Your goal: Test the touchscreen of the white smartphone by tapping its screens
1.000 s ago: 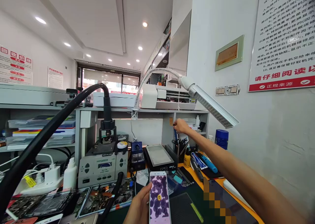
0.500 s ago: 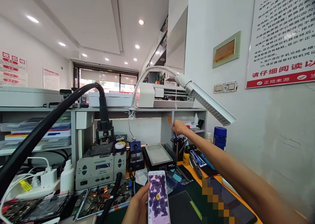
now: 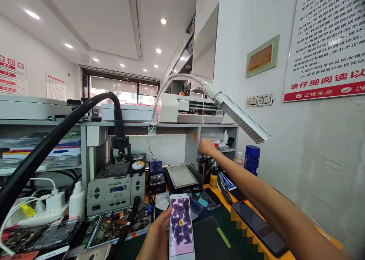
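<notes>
My left hand [image 3: 158, 233] is wrapped round a white smartphone [image 3: 181, 226], whose lit screen faces me with a pattern of purple circles. My right arm stretches far forward to the back of the bench. There my right hand [image 3: 207, 147] is closed over the top of a thin tool with a blue handle [image 3: 201, 156]; its tip is hidden. Just below this hand stands a dark holder [image 3: 204, 169] full of upright tools. Beneath the right forearm lies a dark smartphone [image 3: 259, 227], screen up.
A hot-air station [image 3: 110, 194] with a thick black hose stands at left, behind a tray [image 3: 98, 246] of circuit boards. A flat heating plate [image 3: 182, 178] sits mid-bench. The lamp [image 3: 242, 115] hangs above my right arm. A blue canister [image 3: 252, 160] stands by the wall.
The view has shifted slightly, so most things sit a little higher and further left. Both hands keep their grips; my right hand is still at the tool holder.
</notes>
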The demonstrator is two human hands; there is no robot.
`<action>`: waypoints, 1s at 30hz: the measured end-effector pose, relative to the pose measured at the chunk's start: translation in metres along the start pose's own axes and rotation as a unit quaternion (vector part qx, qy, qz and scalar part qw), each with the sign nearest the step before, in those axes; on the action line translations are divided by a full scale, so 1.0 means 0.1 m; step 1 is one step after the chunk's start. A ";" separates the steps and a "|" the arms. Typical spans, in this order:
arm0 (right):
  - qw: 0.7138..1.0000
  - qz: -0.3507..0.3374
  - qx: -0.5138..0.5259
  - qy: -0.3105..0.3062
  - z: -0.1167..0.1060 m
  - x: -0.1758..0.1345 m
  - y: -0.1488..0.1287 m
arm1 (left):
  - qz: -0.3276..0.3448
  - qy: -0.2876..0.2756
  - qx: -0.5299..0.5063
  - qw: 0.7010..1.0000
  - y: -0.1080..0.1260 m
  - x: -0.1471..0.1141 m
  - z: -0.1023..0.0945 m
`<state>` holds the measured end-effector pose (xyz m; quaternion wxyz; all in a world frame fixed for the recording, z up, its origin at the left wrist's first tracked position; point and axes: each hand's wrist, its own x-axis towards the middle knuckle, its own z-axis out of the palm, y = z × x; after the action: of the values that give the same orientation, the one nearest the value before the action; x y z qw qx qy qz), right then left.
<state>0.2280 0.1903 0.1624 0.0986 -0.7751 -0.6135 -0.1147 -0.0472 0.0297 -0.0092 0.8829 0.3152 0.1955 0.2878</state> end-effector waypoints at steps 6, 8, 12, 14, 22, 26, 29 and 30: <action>0.998 -0.062 0.012 -0.006 -0.03 -0.11 0.09 | -0.031 0.023 0.020 0.999 0.03 -0.06 0.12; 0.998 -0.058 0.008 -0.003 -0.01 -0.10 0.07 | -0.034 0.037 0.027 0.998 0.04 -0.07 0.16; 0.999 -0.032 -0.006 0.005 0.07 -0.04 -0.05 | -0.014 0.060 0.043 0.997 0.06 -0.09 0.21; 1.000 -0.027 -0.009 0.003 0.11 -0.03 -0.13 | -0.016 0.074 0.046 0.996 0.06 -0.10 0.22; 0.998 -0.044 0.034 0.022 0.06 -0.25 -0.26 | -0.014 0.088 0.062 0.994 0.07 -0.15 0.25; 0.989 -0.059 0.128 0.053 0.00 -0.52 -0.20 | 0.000 0.095 0.058 0.994 0.10 -0.16 0.23; 0.965 -0.065 0.247 0.052 0.07 -0.85 -0.18 | 0.028 0.089 0.060 0.994 0.13 -0.16 0.20; 0.953 -0.063 0.293 0.045 0.12 -0.98 -0.18 | 0.037 0.087 0.059 0.994 0.15 -0.16 0.19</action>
<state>0.1892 0.1069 0.1213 0.3415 -0.6658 -0.6627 0.0291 -0.0546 0.0207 0.0168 0.8311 0.3481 0.2759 0.3348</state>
